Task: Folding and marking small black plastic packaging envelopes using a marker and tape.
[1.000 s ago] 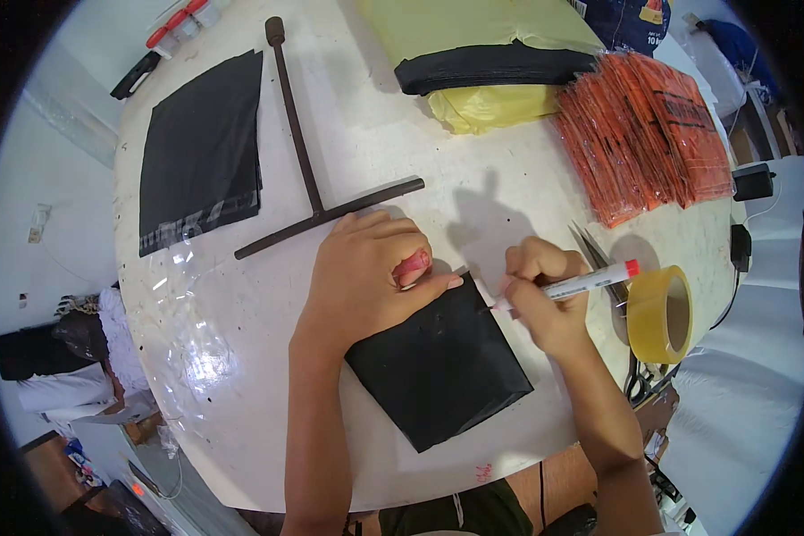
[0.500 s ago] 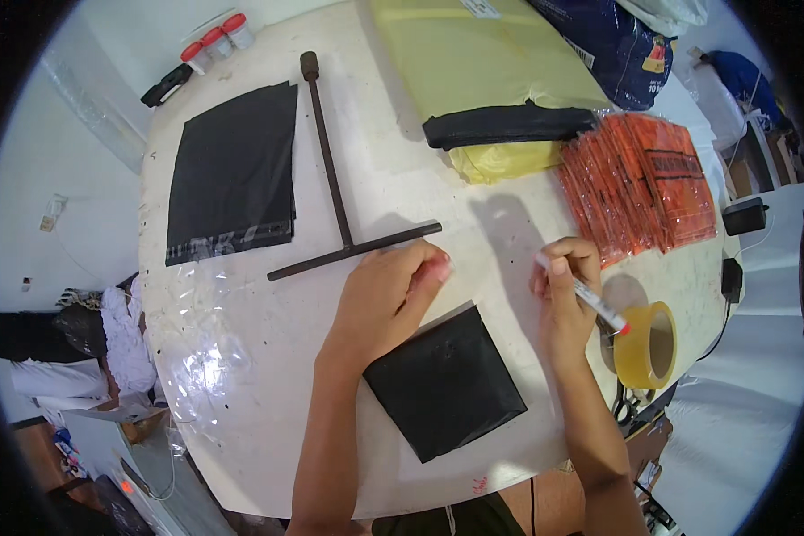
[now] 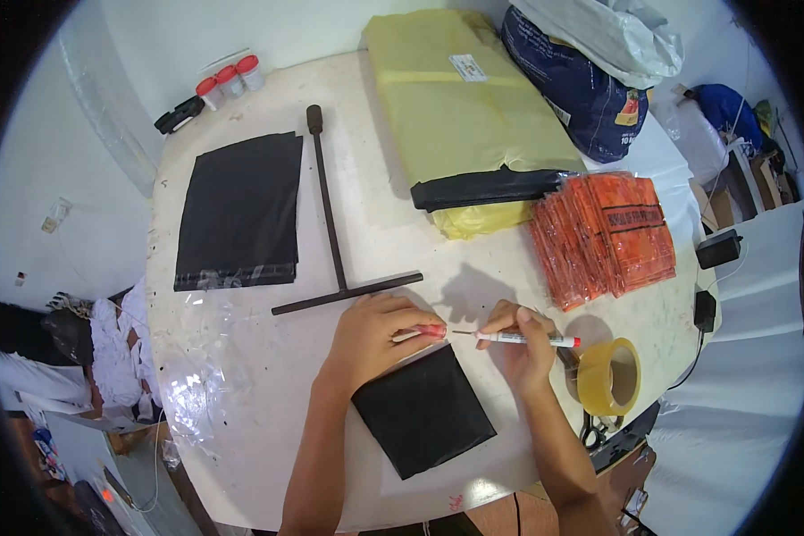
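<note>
My right hand [image 3: 525, 347] is closed round a white marker [image 3: 514, 339] with a red end. Its thin bare tip points left, toward my left hand [image 3: 386, 332]. The fingers of that hand are pinched on a small red piece [image 3: 432, 330] that looks like the marker's cap, partly hidden by the fingers. Just below the left fingers lies a folded black plastic packet [image 3: 424, 413], flat and turned at an angle on the white table [image 3: 250, 429].
A metal T-handle wrench [image 3: 330, 214] lies beyond my left hand, beside stacked black bags [image 3: 239, 214]. At the right are orange packets [image 3: 612, 237] and a yellow tape roll [image 3: 590, 380]. Behind them sit a large yellow package [image 3: 473, 107] and a dark blue sack [image 3: 572, 89]. Red-lidded containers [image 3: 230, 80] stand far left.
My right hand has moved left with the marker, bringing its tip close to my left fingers. The marker now lies more level. The whole view has shifted, showing more of the far table.
</note>
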Motion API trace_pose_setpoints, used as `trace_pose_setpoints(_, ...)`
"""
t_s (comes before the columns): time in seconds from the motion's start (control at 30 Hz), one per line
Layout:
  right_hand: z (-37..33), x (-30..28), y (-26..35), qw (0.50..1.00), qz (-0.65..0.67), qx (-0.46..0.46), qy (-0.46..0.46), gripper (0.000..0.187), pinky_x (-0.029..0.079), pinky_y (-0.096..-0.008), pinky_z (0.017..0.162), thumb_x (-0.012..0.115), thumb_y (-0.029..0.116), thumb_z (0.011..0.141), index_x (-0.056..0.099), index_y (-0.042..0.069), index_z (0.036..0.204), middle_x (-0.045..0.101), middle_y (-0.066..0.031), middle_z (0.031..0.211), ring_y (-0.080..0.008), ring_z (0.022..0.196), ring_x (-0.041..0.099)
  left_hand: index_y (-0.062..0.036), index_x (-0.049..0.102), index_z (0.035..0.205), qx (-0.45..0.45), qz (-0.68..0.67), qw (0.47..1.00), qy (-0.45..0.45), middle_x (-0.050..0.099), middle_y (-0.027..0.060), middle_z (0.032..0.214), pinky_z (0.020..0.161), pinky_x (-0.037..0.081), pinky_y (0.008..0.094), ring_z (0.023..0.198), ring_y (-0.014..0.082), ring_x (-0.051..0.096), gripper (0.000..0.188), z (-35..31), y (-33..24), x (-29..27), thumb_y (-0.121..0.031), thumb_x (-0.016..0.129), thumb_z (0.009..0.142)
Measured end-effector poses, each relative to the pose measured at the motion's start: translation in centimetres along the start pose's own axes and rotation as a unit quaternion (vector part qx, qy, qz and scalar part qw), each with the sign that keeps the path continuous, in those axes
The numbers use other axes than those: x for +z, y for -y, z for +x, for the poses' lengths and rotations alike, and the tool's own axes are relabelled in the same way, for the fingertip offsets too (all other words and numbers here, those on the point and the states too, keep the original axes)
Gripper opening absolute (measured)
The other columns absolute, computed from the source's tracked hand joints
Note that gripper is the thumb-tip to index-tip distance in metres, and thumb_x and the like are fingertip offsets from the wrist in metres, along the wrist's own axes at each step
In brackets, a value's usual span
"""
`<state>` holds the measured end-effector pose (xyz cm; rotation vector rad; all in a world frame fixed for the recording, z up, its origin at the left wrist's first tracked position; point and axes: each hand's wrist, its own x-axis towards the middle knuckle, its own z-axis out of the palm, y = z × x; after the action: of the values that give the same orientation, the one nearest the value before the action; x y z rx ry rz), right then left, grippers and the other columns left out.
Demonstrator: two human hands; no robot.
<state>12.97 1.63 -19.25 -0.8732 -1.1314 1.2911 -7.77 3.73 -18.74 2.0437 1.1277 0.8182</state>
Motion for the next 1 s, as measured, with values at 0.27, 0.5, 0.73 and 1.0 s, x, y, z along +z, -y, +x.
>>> trace_pose_setpoints(0.27, -0.1, 0.8, 0.4, 0.994, -0.040, 0.071, 0.068, 0.030, 0.042, -0.0295, 0.076, 0.037, 0.012, 0.087, 0.060, -0.003, 0.098, 0.058, -0.0129, 0.088, -0.0196, 0.080, 0.053, -0.0083, 0.064, 0.080, 0.040, -0.086, 0.995, 0.034, 0.060, 0.0045, 0.070, 0.060, 0.040, 0.0312, 0.065, 0.0200, 0.053, 0.014, 0.6, -0.4, 1.2, -0.022, 0.066, 0.078)
trace_pose_setpoints(0.5, 0.0, 0.6, -0.4, 0.980, -0.071, -0.099, 0.158, 0.034, 0.042, -0.0338, 0.082, 0.033, 0.017, 0.087, 0.059, -0.001, 0.098, 0.057, -0.0198, 0.105, -0.0263, 0.090, 0.054, -0.0028, 0.057, 0.084, -0.089, -0.281, 0.932, 0.210, 0.052, 0.0061, 0.068, 0.060, 0.039, 0.0293, 0.064, 0.0156, 0.048, 0.026, -0.1, -1.8, 1.4, -0.027, 0.049, 0.092)
trace_pose_setpoints(0.73, -0.4, 2.7, -1.2, 0.977, -0.057, -0.126, 0.160, 0.049, 0.044, -0.0356, 0.078, 0.029, 0.038, 0.095, 0.061, 0.001, 0.088, 0.057, -0.0242, 0.104, -0.0276, 0.092, 0.054, -0.0024, 0.055, 0.075, -0.155, -0.433, 0.853, 0.247, 0.048, -0.0002, 0.068, 0.062, 0.036, 0.0234, 0.065, 0.0115, 0.044, 0.029, -0.7, -1.1, 0.7, -0.026, 0.048, 0.092)
trace_pose_setpoints(1.0, -1.0, 4.5, -0.5, 0.975, -0.119, -0.131, 0.137, 0.050, 0.044, -0.0420, 0.082, 0.031, 0.048, 0.093, 0.059, 0.008, 0.082, 0.060, -0.0195, 0.094, -0.0329, 0.095, 0.052, -0.0032, 0.057, 0.070, -0.099, -0.415, 0.862, 0.273, 0.054, 0.0050, 0.069, 0.069, 0.040, 0.0279, 0.070, 0.0163, 0.050, 0.032, -0.6, -0.6, -0.1, -0.026, 0.047, 0.089)
